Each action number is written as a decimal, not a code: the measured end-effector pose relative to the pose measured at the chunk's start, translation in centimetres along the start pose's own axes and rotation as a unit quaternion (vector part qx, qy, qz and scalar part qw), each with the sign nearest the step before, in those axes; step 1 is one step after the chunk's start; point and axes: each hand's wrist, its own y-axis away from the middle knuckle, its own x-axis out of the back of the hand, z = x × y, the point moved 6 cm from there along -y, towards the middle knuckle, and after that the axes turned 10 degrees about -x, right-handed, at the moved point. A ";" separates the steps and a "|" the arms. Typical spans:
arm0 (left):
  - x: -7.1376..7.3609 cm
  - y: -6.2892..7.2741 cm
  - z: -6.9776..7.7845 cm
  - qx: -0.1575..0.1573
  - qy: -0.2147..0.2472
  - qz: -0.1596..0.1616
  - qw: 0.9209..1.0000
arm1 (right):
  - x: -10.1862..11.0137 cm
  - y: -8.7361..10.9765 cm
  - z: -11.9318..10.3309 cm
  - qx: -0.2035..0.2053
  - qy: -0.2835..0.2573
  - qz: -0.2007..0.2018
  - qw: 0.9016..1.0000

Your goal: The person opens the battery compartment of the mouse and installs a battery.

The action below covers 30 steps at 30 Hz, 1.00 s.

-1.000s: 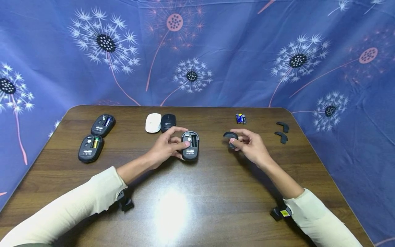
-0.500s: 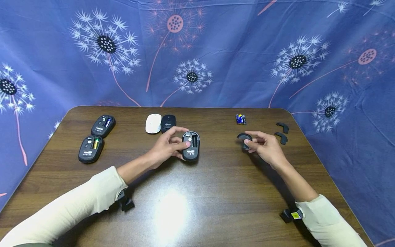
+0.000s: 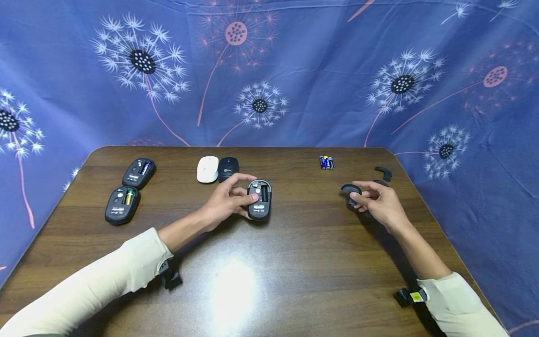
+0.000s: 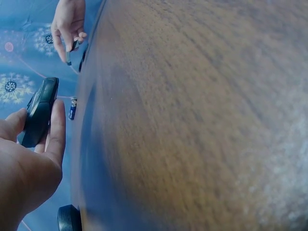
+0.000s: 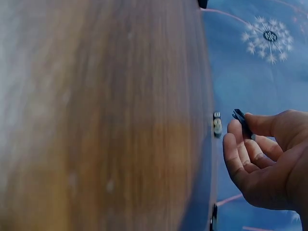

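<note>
An upside-down black computer mouse (image 3: 259, 208) is held just off the middle of the worktop (image 3: 303, 262) by the left hand (image 3: 231, 199), thumb on its underside, fingers curled snugly round it, battery slot showing. Over on the right, a curved black cover (image 3: 351, 188) is pinched by the right hand (image 3: 381, 203), fingers closed down to its thickness. A second cover (image 3: 381, 183) is partly blocked by that hand, with a third cover (image 3: 384, 172) parked farther back. Some AA-looking batteries (image 3: 326, 163) are lined up at the far edge, and two flipped mice (image 3: 120, 214) are sat far left, batteries in.
</note>
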 end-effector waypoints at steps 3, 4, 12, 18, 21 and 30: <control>0.0 0.1 0.1 0.000 0.004 -0.001 1.000 | 0.7 -0.1 0.6 -0.007 -0.006 0.007 1.000; -0.1 0.1 0.1 0.000 0.005 -0.001 1.000 | 1.0 -0.1 0.8 -0.009 -0.008 0.010 1.000; 0.1 0.2 0.2 -0.001 0.006 0.001 1.000 | 3.3 -0.3 2.3 -0.036 -0.008 0.026 0.999; -0.1 0.0 0.1 0.000 0.009 -0.003 1.000 | 5.1 -1.0 3.8 -0.057 -0.002 0.036 0.998; -0.2 0.0 0.1 0.001 0.012 -0.005 1.000 | 5.8 -1.4 4.9 -0.070 -0.011 0.033 0.997; -0.3 0.0 0.2 0.003 0.008 -0.005 1.000 | 8.2 -1.6 7.3 -0.106 0.013 0.040 0.993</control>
